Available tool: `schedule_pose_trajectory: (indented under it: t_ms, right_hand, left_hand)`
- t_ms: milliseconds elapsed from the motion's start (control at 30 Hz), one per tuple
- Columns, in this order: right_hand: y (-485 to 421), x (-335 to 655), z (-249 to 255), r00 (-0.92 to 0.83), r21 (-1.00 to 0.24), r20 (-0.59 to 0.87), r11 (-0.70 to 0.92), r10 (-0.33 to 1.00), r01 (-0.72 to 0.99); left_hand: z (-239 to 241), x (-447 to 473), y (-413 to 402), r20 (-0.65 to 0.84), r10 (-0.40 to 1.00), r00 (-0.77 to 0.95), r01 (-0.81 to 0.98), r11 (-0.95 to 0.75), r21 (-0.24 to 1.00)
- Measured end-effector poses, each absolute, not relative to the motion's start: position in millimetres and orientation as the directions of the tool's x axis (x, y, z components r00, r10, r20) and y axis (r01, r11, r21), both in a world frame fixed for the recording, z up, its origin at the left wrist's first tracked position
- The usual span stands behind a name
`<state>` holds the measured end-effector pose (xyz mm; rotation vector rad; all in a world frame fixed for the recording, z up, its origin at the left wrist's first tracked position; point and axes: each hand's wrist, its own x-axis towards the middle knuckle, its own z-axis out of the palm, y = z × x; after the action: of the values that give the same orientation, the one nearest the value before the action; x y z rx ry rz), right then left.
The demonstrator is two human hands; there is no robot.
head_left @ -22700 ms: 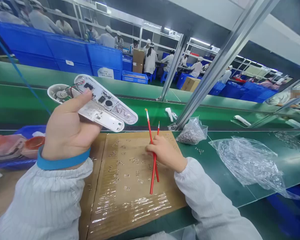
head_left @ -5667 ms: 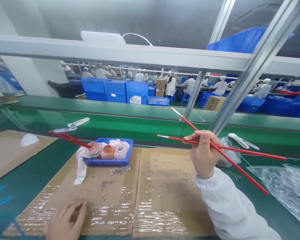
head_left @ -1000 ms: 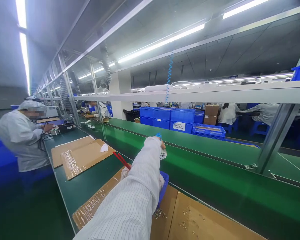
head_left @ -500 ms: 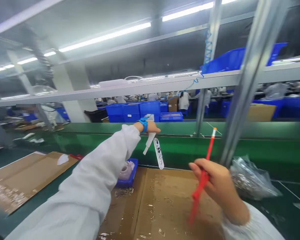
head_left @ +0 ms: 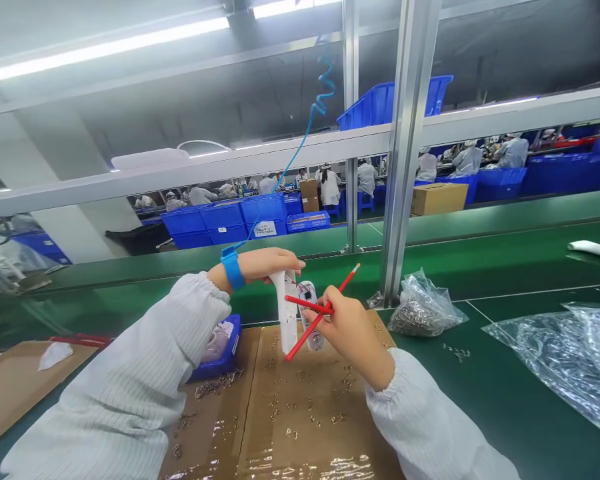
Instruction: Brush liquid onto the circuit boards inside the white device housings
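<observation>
White plastic casing hanging open over cardboard, left hand gripping its top end, right hand pinching two red brushes in front. Halves standing unjoined, circuit board showing; small metal pieces lying loose below.

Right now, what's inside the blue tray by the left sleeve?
A pale pinkish item shows in the blue tray; the left sleeve hides the tray's left side, whose contents cannot be seen.

red brushes: crossed before white casing, blocking frontal access
metal post: upright barrier beside clear bag
cardboard: near half open from above
table: narrow gap between clear bag and plastic sheet
</observation>
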<state>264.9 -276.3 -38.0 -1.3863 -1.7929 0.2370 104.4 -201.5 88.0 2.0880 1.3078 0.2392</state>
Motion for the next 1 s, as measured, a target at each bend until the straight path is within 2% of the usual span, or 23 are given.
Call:
schedule_pose_trajectory:
  t_ms: [133,233,300,333,400,467,533,633,700,800,900,1000]
  right_hand:
    - [-277,261,-41,-0.017,-0.606,0.483,0.348,0.875,0.715]
    - [-277,259,-40,0.003,-0.572,0.465,0.297,0.885,0.765]
    - [-278,258,-39,0.011,-0.540,0.440,0.255,0.898,0.802]
    - [-278,257,-40,0.009,-0.522,0.430,0.241,0.903,0.818]
    - [-278,255,-41,-0.007,-0.484,0.425,0.234,0.905,0.843]
    - [-278,252,-44,-0.037,-0.451,0.432,0.252,0.901,0.856]
    - [-278,251,-47,-0.067,-0.422,0.437,0.269,0.897,0.866]
    - [-276,250,-49,-0.074,-0.375,0.428,0.251,0.901,0.892]
    - [-273,251,-51,-0.064,-0.340,0.438,0.231,0.897,0.912]
    - [-268,253,-56,-0.066,-0.285,0.499,0.236,0.864,0.929]
    - [-263,253,-64,-0.081,-0.228,0.573,0.253,0.816,0.940]
    - [-260,255,-67,-0.105,-0.198,0.653,0.303,0.750,0.932]
  left_hand:
    - [52,81,-192,-0.240,0.832,0.501,0.529,-0.075,0.845]
    - [6,69,-192,-0.220,0.835,0.504,0.151,0.166,0.975]
    - [-28,70,-202,-0.165,0.847,0.505,-0.151,0.275,0.950]
    - [-44,75,-210,-0.086,0.865,0.494,-0.314,0.269,0.911]
    - [-72,89,-228,0.000,0.874,0.485,-0.503,0.280,0.818]
    - [-91,104,-244,0.038,0.929,0.367,-0.643,0.224,0.733]
    - [-99,116,-254,-0.010,0.963,0.268,-0.694,0.200,0.692]
    - [-99,119,-253,-0.125,0.964,0.236,-0.639,0.251,0.727]
    - [-96,116,-248,-0.152,0.968,0.199,-0.620,0.244,0.746]
    - [-92,111,-241,-0.041,0.995,0.092,-0.611,0.089,0.786]
    - [-91,113,-239,0.104,0.994,0.031,-0.504,-0.074,0.861]
    - [-90,114,-236,0.140,0.990,0.021,-0.443,-0.116,0.889]
